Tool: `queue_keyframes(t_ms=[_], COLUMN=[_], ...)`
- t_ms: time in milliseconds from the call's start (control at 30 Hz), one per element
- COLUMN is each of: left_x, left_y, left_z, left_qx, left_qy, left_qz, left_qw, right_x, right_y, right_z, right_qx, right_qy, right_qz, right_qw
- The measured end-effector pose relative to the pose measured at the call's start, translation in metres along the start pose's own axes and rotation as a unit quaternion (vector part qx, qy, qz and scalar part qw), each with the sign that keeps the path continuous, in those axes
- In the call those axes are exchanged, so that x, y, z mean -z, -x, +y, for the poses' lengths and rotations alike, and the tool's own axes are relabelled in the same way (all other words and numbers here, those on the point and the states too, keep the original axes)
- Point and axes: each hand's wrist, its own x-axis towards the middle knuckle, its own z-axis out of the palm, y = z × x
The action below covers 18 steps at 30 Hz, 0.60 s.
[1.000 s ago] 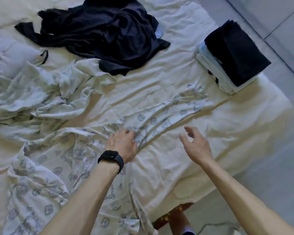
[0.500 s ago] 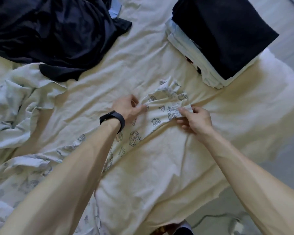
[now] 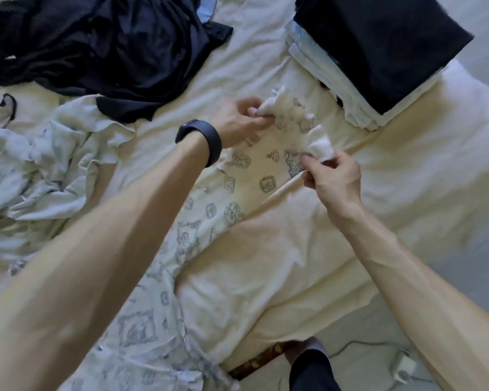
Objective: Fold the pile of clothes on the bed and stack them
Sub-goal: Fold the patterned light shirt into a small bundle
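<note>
Near the centre of the frame, slightly above the middle, both hands grip the top end of a pale printed garment scattered with grey emblem-like motifs. The left hand has its fingers curled together, pinching a bunched corner of the cloth between thumb and fingertips and lifting it off the sheet. The right hand, lower and to the right, pinches the other corner in the same way, with a white wad of fabric poking up above its thumb and a folded hem running down and to the left from its fingers. From the hands, the printed garment trails diagonally to the lower left of the frame, lying wrinkled on the cream sheet of the bed and partly hidden under the left forearm. A black wristband sits on the left wrist. In the upper right stands the folded stack, pale folded pieces topped by a dark folded one, near the right hand's corner but apart from it. A loose heap of dark garments fills the upper left, and a pale crumpled garment lies just below it at the left edge. A white plug with its cable lies on the floor at the lower right.
</note>
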Motion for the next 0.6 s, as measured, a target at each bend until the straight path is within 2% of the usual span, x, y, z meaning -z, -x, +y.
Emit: queue_keyframes(t_ms=[133,267,333,400,467,533,600], left_x=[0.065,0.106,0.118,0.124,0.123,0.107,0.092], left_y=[0.101,0.229,0.294,0.357,0.425,0.471,0.529], left_z=[-0.020,-0.091,-0.133,-0.179,-0.233,-0.275,-0.325], left_qx=[0.019,0.104,0.133,0.161,0.200,0.230,0.243], left_qy=[0.033,0.140,0.194,0.253,0.284,0.241,0.219], left_qz=[0.013,-0.014,0.002,0.060,0.152,0.212,0.251], left_qw=[0.999,0.985,0.972,0.952,0.925,0.919,0.911], right_x=[-0.034,-0.080,-0.103,-0.124,-0.148,-0.160,-0.184], right_y=[0.079,0.180,0.235,0.293,0.356,0.395,0.445], right_z=[-0.016,0.003,0.028,0.060,0.097,0.132,0.177], right_qx=[0.073,0.111,0.118,0.119,0.124,0.140,0.227], right_qy=[-0.021,0.008,0.006,0.024,0.078,0.148,0.247], right_qz=[-0.036,-0.133,-0.195,-0.260,-0.315,-0.345,-0.354], right_qw=[0.996,0.985,0.974,0.958,0.938,0.916,0.873])
